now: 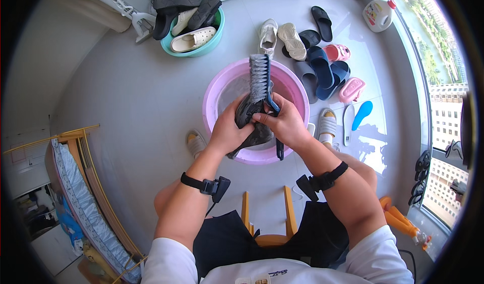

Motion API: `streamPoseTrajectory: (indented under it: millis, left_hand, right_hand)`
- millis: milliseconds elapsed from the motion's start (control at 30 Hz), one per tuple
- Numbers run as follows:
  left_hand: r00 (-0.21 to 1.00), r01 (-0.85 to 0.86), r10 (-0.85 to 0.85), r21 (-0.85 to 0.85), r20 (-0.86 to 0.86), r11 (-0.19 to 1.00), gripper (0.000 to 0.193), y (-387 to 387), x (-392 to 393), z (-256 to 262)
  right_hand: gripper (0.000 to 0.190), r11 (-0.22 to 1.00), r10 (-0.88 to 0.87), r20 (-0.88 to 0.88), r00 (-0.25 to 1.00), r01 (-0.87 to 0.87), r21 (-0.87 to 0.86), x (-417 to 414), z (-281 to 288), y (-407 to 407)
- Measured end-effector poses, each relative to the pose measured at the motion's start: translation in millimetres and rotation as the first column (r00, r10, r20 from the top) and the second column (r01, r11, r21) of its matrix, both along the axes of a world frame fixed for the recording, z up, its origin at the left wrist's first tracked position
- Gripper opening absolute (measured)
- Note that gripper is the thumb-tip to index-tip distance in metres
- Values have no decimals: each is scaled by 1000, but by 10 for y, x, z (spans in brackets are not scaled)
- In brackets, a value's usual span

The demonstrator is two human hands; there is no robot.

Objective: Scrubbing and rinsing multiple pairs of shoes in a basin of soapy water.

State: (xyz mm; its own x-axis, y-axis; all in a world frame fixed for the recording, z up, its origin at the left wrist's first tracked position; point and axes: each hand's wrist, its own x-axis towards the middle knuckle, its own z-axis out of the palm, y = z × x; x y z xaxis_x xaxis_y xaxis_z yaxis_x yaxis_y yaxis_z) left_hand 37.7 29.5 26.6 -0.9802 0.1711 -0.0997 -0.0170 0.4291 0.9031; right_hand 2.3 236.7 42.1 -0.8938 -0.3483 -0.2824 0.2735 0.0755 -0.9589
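My left hand [228, 129] grips a dark, wet-looking shoe [261, 134] from its left side, above a pink basin [212, 87]. My right hand [289, 123] holds a scrubbing brush [259, 76] with a blue back and grey bristles. The brush head points away from me, its bristles facing left and their near end close to the shoe. Fingers of the right hand also touch the shoe, and the two thumbs nearly meet on it. Part of the brush handle is hidden behind the right hand. Both hands are over the basin.
Beyond the basin at left, a turquoise tub [217, 44] holds several shoes. Sneakers, slides and pink clogs [352, 90] lie at right, near two insoles [362, 115]. A detergent jug [378, 15] stands by the window. A folding rack [90, 170] is at left.
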Motion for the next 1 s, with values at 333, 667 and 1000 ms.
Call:
streamPoseTrajectory:
  millis: [333, 667, 1000]
  left_hand:
    - [953, -302, 276, -472, -125, 828, 57, 30, -64, -19]
    - [931, -338, 275, -283, -238, 898, 47, 91, -110, 15]
    - [925, -289, 261, -66, -277, 955, 62, 6, -144, 1]
  right_hand:
    - [45, 909, -20, -557, 831, 247, 335, 29, 240, -4]
    - [49, 786, -5, -491, 871, 307, 537, -132, 402, 169]
    - [48, 903, -105, -204, 973, 179, 391, -230, 366, 373]
